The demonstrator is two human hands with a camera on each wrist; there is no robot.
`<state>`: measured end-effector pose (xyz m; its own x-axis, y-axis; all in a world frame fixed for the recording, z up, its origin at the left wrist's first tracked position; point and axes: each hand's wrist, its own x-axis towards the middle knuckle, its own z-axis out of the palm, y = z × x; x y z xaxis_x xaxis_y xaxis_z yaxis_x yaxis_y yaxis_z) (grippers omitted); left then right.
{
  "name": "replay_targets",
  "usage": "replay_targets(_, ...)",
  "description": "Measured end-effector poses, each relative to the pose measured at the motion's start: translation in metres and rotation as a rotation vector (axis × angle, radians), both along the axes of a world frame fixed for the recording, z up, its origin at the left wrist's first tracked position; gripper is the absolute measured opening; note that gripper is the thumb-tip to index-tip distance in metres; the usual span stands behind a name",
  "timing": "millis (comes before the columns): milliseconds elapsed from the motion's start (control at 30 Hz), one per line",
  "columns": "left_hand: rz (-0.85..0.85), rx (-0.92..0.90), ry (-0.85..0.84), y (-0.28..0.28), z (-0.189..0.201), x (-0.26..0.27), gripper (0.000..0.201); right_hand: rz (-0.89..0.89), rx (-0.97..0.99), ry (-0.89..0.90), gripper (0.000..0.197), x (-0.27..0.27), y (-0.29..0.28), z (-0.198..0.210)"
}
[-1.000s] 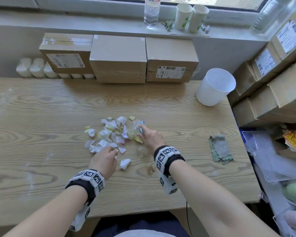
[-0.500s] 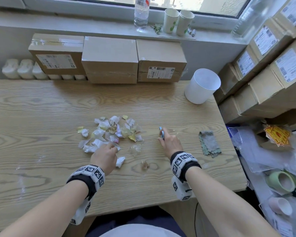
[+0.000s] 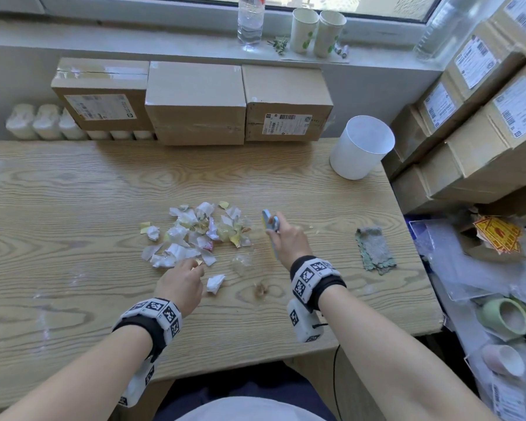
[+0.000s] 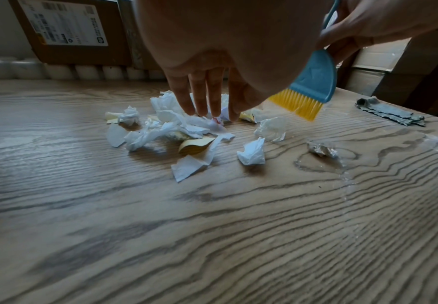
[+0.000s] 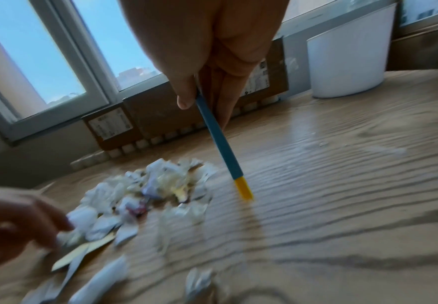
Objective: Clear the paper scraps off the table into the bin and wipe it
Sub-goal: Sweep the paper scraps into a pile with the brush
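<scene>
A pile of white and yellow paper scraps (image 3: 195, 235) (image 4: 171, 123) (image 5: 155, 191) lies mid-table. My left hand (image 3: 182, 281) hovers at the pile's near edge, its fingers (image 4: 202, 92) straight and pointing down at the scraps, holding nothing. Just right of the pile, my right hand (image 3: 275, 229) grips a blue brush (image 3: 269, 226) (image 4: 313, 80) (image 5: 220, 142) with its yellow bristles pointing down at the table. The white bin (image 3: 360, 147) (image 5: 347, 59) stands upright at the table's back right. A grey cloth (image 3: 375, 253) (image 4: 391, 114) lies flat to the right of my right hand.
One loose white scrap (image 3: 215, 283), a clear crumpled wrapper (image 3: 242, 262) and a small brown bit (image 3: 260, 288) lie nearer me. Cardboard boxes (image 3: 195, 101) line the back edge. More boxes (image 3: 483, 132) are stacked beyond the right edge, with clutter on the floor below.
My right hand drew the brush from the pile's right edge out to the right, then came partway back. The left hand stayed at the pile's near edge.
</scene>
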<state>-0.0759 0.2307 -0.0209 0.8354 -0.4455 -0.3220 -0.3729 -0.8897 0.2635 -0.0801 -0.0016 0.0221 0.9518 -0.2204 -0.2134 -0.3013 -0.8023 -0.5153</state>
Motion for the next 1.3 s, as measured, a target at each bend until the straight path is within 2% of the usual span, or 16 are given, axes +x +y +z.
replay_targets(167, -0.004, -0.02, 0.021, -0.012, -0.009, 0.003, 0.028, -0.208, -0.034, -0.036, 0.027, -0.001, -0.064, 0.009)
replay_targets(367, -0.043, 0.031, 0.06, -0.031, -0.013, 0.006, 0.031, -0.273, -0.099, 0.046, 0.029, -0.005, -0.106, -0.003)
replay_targets(533, 0.007, 0.029, 0.053, -0.039, -0.015, 0.009, 0.032, -0.157, -0.035, 0.095, 0.026, 0.007, -0.087, -0.01)
replay_targets(833, -0.002, -0.082, 0.069, -0.017, -0.015, -0.002, 0.029, -0.074, 0.075, 0.071, 0.02, 0.016, -0.002, -0.004)
replay_targets(1000, -0.007, -0.047, 0.064, 0.013, -0.011, -0.006, 0.029, -0.15, 0.034, 0.041, 0.023, -0.001, 0.001, 0.009)
replay_targets(1300, -0.113, -0.015, 0.05, 0.023, -0.005, -0.017, 0.029, -0.368, -0.096, 0.146, 0.025, -0.092, -0.013, 0.001)
